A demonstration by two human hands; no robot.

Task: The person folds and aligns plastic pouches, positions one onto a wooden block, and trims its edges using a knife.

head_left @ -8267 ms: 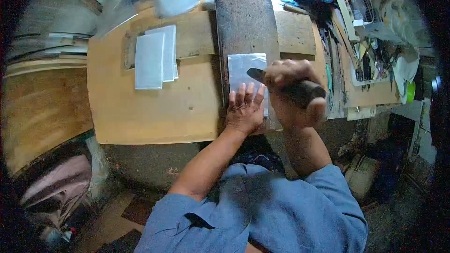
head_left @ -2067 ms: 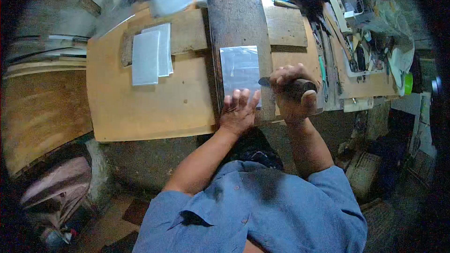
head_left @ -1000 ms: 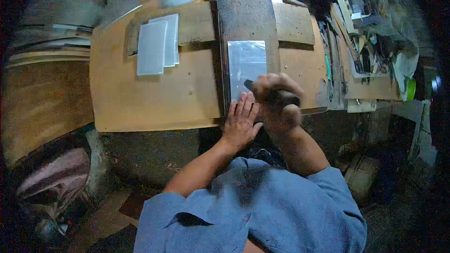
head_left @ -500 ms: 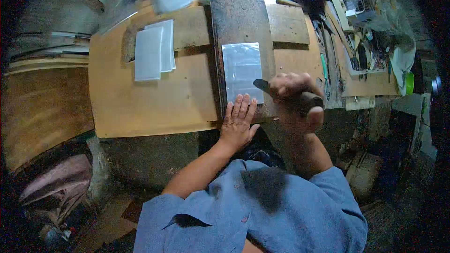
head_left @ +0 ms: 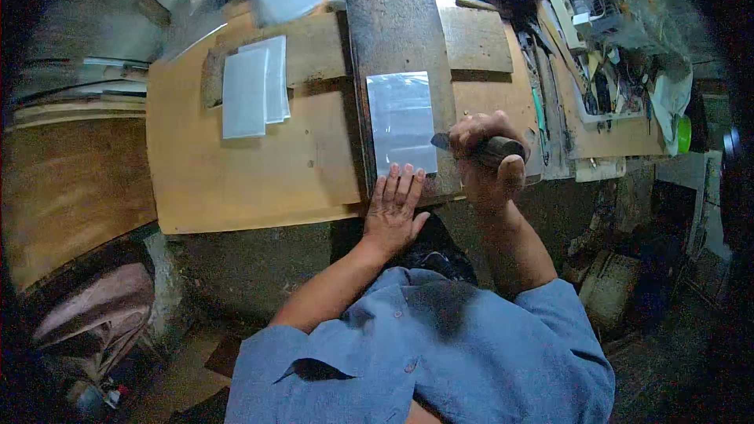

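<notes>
Left hand on one pale sheet, right hand around one tool

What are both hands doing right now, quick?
Left hand: open, fingers spread over the near end of the shiny sheet.
Right hand: closed, holding a dark tool.

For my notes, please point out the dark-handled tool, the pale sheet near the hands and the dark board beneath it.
Dark-handled tool [head_left: 502, 151]: head view, handle.
Pale sheet [head_left: 401, 119]: head view, middle.
Dark board [head_left: 394, 23]: head view, bare far part.
</notes>
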